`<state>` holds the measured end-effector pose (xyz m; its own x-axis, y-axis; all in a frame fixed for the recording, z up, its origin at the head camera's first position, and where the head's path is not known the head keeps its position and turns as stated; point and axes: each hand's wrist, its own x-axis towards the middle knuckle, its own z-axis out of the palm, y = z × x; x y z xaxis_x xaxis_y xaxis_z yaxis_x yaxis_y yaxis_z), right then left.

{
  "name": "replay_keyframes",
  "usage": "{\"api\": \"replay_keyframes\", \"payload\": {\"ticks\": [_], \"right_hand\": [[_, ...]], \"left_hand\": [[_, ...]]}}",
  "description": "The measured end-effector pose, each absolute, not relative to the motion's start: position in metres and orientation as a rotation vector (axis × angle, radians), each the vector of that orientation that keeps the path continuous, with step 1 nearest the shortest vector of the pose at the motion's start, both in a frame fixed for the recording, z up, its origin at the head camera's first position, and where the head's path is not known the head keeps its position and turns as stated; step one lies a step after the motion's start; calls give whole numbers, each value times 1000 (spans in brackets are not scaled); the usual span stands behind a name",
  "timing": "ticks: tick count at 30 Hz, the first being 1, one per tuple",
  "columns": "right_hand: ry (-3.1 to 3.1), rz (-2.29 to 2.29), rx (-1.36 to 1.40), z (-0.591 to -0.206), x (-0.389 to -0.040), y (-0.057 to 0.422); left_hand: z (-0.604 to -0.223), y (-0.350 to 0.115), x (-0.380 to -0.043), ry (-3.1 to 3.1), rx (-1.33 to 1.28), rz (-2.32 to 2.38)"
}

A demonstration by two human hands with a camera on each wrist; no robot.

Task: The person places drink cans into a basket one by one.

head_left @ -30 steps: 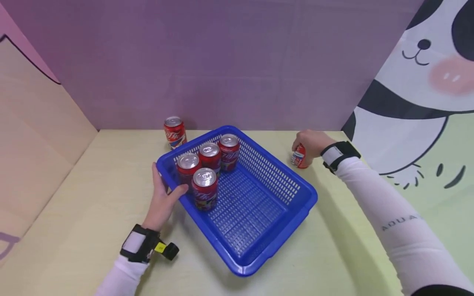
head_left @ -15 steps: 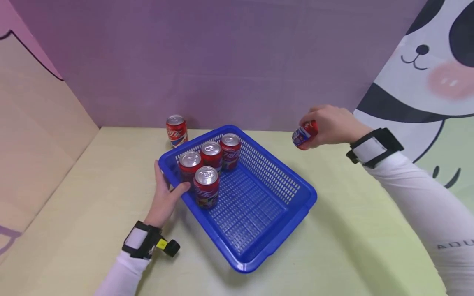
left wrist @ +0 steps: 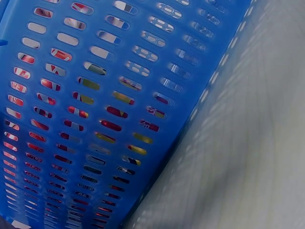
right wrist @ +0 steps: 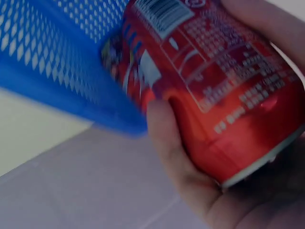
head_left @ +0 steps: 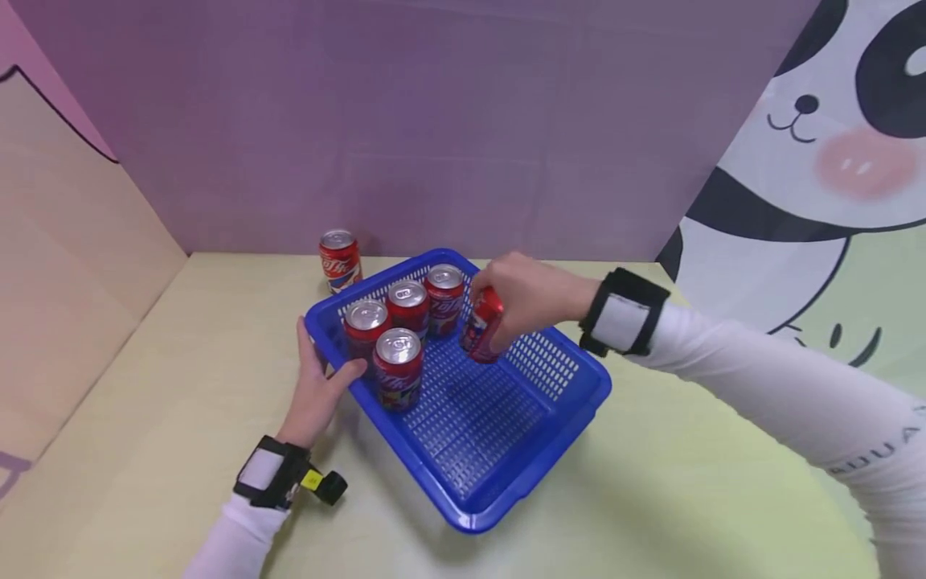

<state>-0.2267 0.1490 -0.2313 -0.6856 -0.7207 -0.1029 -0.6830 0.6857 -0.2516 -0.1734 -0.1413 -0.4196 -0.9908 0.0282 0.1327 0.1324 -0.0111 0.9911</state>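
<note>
My left hand [head_left: 318, 398] grips the left rim of a blue plastic basket [head_left: 477, 426], thumb over the edge and fingers outside. In the left wrist view the slotted basket wall [left wrist: 188, 98] fills the left side, with red cans showing through its slots. My right hand [head_left: 538, 293] holds a red soda can [head_left: 483, 326], tilted, over the basket's interior. Thumb and fingers wrap around that can [right wrist: 228, 86] in the right wrist view. Several cans stand upright inside the basket, grouped at its left and far end, among them a front can [head_left: 399, 374].
Another red can [head_left: 340, 261] stands upright on the pale tabletop [head_left: 181, 378], behind the basket's far left edge. A purple wall panel [head_left: 448, 121] rises at the table's back. A panda-printed panel [head_left: 767, 273] stands on the right.
My right hand has lifted the can off the table at the right and carried it left over the basket. My left hand has stayed on the rim.
</note>
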Motion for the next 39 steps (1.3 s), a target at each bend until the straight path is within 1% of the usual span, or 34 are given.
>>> {"api": "replay_keyframes", "payload": {"ticks": [3,10,17,24,29,34,36,39], "right_hand": [[2719,-187,-1148,-248,-226,127],[2648,-169,-1025,-277,-231,95],[2664,-171,-995,-301,-235,84],[2752,-202,-902,-304,-234,84],[2776,-218,-869,-285,-226,103],[2917,-175,-804,-262,-203,149],[3025,-193,-754,-263,-194,175],[3157,-275,-616,-281,-180,216]], "left_hand": [[-421,-141,-173,-2156,-172,-2174],[-419,-140,-171,-2161,-174,-2164],[-417,-137,-170,-2154,-183,-2151],[-415,-136,-170,-2165,-183,-2150],[-416,-136,-170,-2144,-200,-2153],[-416,-138,-171,-2151,-198,-2150],[-414,-140,-171,-2193,-170,-2146],[-408,-147,-170,-2319,-126,-2111]]}}
